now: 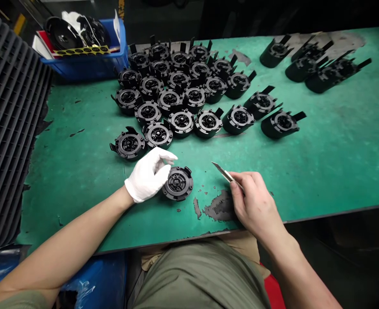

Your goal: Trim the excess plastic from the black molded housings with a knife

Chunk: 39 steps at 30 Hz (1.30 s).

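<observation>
**Well, a Knife in One Hand, a White Glove on the Other**

Right at the desk's near edge, the person's olive shorts (202, 274) sit just below a green-topped desk (321, 171). The bare right hand (255, 204) has its grip closed on a craft knife (224, 173), with the blade pointing up and to the left, clear of everything. The gloved left hand (147, 175) has its grip open, the fingers loosely curled and holding nothing, right beside a round black plastic part (178, 183). That part lies flat on the desk between the two hands, nearer the left. Just in front of the knife hand, the green surface is worn through in a dark, ragged patch (219, 207).

Farther up the desk, two similar parts (144, 139) lie close to the glove, at the front of a crowded cluster of matching parts (176, 94), most sitting flat with black tabs sticking out. Over to the right, a few more (314, 66) stand apart in a loose group. A ribbed dark mat (12, 120) runs along the desk's left side. At the far left corner, a blue crate (89, 64) holds black discs and papers.
</observation>
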Available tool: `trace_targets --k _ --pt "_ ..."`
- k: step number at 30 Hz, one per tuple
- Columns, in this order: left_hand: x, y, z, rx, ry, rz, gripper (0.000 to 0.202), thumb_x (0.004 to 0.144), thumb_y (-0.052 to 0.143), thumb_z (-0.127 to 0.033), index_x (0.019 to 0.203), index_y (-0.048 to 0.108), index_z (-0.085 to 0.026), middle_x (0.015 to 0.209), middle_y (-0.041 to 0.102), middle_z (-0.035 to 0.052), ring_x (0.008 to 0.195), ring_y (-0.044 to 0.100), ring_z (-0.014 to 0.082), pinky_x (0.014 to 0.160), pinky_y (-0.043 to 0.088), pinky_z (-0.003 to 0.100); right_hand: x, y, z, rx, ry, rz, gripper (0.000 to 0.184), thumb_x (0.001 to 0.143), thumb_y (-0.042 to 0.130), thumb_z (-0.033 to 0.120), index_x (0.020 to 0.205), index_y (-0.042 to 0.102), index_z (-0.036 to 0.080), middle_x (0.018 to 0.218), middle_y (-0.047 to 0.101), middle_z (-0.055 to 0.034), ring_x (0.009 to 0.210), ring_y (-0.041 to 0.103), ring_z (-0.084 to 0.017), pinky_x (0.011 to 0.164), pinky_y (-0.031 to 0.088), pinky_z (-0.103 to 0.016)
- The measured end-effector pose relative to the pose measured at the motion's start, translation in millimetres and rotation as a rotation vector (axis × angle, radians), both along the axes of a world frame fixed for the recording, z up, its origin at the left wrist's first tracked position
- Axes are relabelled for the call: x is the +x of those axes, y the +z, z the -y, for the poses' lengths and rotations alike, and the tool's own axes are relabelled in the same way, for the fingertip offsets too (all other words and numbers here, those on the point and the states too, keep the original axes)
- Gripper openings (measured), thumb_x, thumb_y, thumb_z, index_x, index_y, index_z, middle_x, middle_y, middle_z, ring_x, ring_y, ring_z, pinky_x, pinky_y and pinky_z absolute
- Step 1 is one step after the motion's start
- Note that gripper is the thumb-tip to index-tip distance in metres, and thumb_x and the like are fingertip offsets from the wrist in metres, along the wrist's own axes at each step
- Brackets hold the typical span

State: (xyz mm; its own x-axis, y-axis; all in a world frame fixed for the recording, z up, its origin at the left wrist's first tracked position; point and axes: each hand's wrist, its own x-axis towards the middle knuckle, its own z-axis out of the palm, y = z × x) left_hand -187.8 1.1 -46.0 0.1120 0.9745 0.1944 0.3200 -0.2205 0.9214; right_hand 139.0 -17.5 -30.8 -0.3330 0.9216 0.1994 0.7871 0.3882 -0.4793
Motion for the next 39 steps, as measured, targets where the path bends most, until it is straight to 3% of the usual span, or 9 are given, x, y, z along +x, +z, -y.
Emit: trace_targets --k 3,8,13,16,19,24,30,34,39 --pt "-0.3 -0.3 -1.5 -0.014 -0.002 0.076 0.019 0.1 0.067 -0.026 0.117 0.073 -0.02 0.112 0.078 0.0092 0.094 0.075 0.0195 0.081 0.061 0.031 -6.6 1.1 5.2 -0.074 -0.003 -0.115 0.022 0.117 0.049 0.031 0.131 0.063 0.022 0.114 0.071 -0.0098 0.1 0.072 -0.023 0.087 0.06 -0.037" --pt "-0.9 -1.2 -1.5 -0.114 -0.04 0.225 0.024 0.109 0.061 -0.038 0.121 0.07 -0.019 0.112 0.078 0.0084 0.056 0.057 0.0089 0.057 0.052 0.027 -18.0 4.2 15.5 -0.366 -0.086 -0.3 0.033 0.118 0.049 0.043 0.144 0.06 0.026 0.098 0.076 -0.0024 0.071 0.07 -0.016 0.068 0.058 -0.031" --pt "-4.1 -0.3 2.0 -0.051 -0.094 0.064 0.026 0.108 0.064 -0.038 0.127 0.07 -0.021 0.117 0.075 0.0089 0.072 0.06 0.0127 0.068 0.053 0.029 -27.0 9.3 15.0 -0.367 -0.069 -0.305 0.037 0.116 0.05 0.043 0.148 0.06 0.027 0.11 0.079 -0.0057 0.08 0.074 -0.018 0.082 0.061 -0.036" --pt "-4.3 2.0 6.3 -0.071 -0.197 -0.053 0.047 0.101 0.075 -0.043 0.142 0.061 -0.024 0.124 0.07 0.0087 0.068 0.052 0.0111 0.063 0.05 0.029 -29.5 11.1 12.4 -0.379 -0.069 -0.328 0.038 0.116 0.05 0.044 0.149 0.06 0.027 0.113 0.078 -0.0063 0.081 0.074 -0.018 0.084 0.061 -0.036" --pt "-1.4 3.1 9.2 -0.049 -0.213 -0.155 0.057 0.096 0.078 -0.035 0.147 0.054 -0.025 0.125 0.066 0.0079 0.07 0.051 0.0111 0.064 0.05 0.029 -29.1 10.8 11.3 -0.403 -0.075 -0.355 0.036 0.116 0.05 0.045 0.146 0.06 0.028 0.111 0.078 -0.0053 0.08 0.073 -0.018 0.081 0.06 -0.035" --pt "3.5 4.2 8.2 0.018 -0.204 -0.12 0.044 0.098 0.073 -0.027 0.139 0.058 -0.024 0.115 0.063 0.0064 0.072 0.057 0.0126 0.06 0.053 0.027 -30.0 12.9 15.8 -0.447 -0.094 -0.446 0.031 0.115 0.056 0.047 0.139 0.062 0.029 0.106 0.074 -0.0025 0.081 0.069 -0.016 0.079 0.057 -0.031" --pt "-2.4 10.4 6.1 0.11 -0.276 -0.084 0.022 0.101 0.078 -0.031 0.119 0.072 -0.02 0.138 0.069 0.0137 0.077 0.067 0.0111 0.068 0.062 0.027 -49.0 17.9 31.2 -0.645 0.076 -0.525 0.052 0.102 0.078 0.041 0.149 0.057 0.03 0.096 0.064 0.0023 0.076 0.062 -0.014 0.07 0.055 -0.026" --pt "-0.9 16.5 6.7 0.147 -0.348 -0.062 0.01 0.104 0.071 -0.022 0.111 0.078 -0.02 0.121 0.079 0.013 0.095 0.078 0.0189 0.08 0.068 0.031 -51.3 10.2 21.0 -0.49 0.021 -0.471 0.042 0.103 0.075 0.038 0.142 0.062 0.028 0.091 0.063 0.0027 0.073 0.06 -0.014 0.07 0.053 -0.027" --pt "5.6 20.3 16.2 0.34 -0.497 -0.086 0.027 0.101 0.074 -0.012 0.124 0.078 -0.026 0.108 0.087 0.0047 0.096 0.084 0.0177 0.089 0.07 0.027 -42.6 10.3 -12.7 -0.215 -0.064 -0.376 0.026 0.11 0.065 0.041 0.13 0.068 0.025 0.1 0.073 -0.0036 0.084 0.068 -0.02 0.081 0.056 -0.033"
